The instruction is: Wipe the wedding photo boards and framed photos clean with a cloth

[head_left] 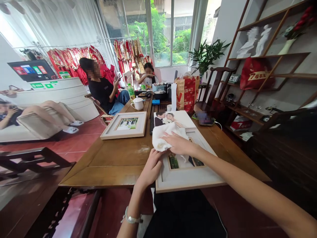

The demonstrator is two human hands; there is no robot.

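A large white picture frame (188, 177) lies on the near edge of the wooden table (116, 162), with a photo under its glass. My right hand (179, 143) presses flat on a white cloth (164, 134) that rests on the frame's upper part, fingers stretched out. My left hand (151, 167) grips the frame's left edge, fingers curled against it. A silver bracelet sits on my left wrist.
A second framed photo (125, 125) and a loose wedding print (173, 119) lie further up the table. Beyond them stand a white teapot (138, 103), a tea tray, a red bag (187, 92) and a phone (205, 119). Two people sit at the far end; another lies on a sofa, left.
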